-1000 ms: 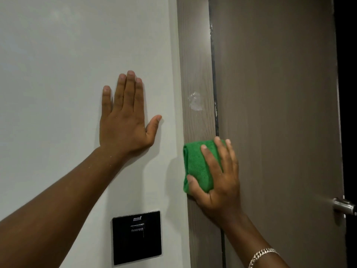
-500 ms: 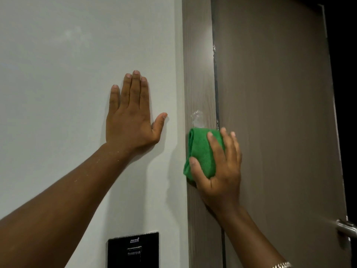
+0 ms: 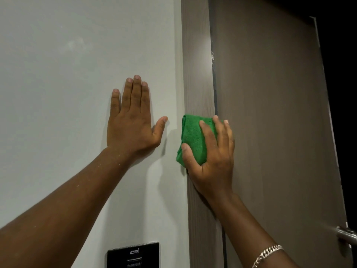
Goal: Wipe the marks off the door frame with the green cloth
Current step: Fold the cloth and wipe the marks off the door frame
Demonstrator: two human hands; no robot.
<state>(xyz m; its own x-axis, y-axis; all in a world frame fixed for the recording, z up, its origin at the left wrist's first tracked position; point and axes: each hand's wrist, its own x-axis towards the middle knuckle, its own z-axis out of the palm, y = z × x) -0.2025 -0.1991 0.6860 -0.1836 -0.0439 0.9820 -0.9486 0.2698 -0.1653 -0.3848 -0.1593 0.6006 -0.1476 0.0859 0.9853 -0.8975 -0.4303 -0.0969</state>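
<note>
right hand (image 3: 210,157) presses folded green cloth (image 3: 193,138) to door frame (image 3: 196,74), mid-frame | left hand (image 3: 133,124) flat on wall, empty | cloth soft, light; palm pressure suits.

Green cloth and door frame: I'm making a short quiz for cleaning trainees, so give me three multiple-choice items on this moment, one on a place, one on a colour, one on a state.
1. Where is the green cloth?
A. Against the door frame
B. On the door handle
C. Over the black wall panel

2. What colour is the wall panel low on the wall?
A. White
B. Black
C. Red

3. How is the left hand held?
A. Clenched in a fist
B. Gripping the handle
C. Flat, fingers extended, on the wall

Answers:
1 A, the right hand presses the cloth on the door frame.
2 B, the panel is plainly black.
3 C, the palm lies spread on the pale wall.
</note>
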